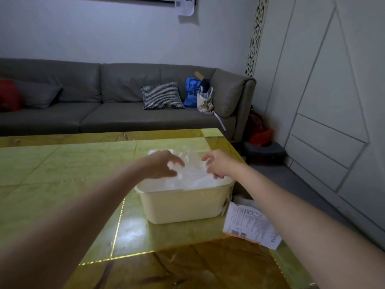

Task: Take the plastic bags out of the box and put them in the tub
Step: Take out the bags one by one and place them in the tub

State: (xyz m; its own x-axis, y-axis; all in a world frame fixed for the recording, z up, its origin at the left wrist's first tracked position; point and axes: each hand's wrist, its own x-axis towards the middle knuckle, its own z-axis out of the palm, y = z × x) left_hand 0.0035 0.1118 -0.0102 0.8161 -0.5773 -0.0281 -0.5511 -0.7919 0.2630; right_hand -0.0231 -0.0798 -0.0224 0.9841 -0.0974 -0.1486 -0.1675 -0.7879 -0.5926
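- One long grey fabric sofa [116, 101] runs along the far wall.
- Yellow-green glossy marble-patterned table [52, 167] carries the tub.
- Cream rectangular plastic tub [183, 205] sits near the table's right edge, with clear crumpled plastic bags [193, 174] piled inside.
- Brown cardboard box with a white printed label [250, 226] lies just right of the tub.
- Left hand [162, 165], fingers curled, touches the bags; a grip cannot be told.
- Right hand [218, 163] hovers likewise, curled.
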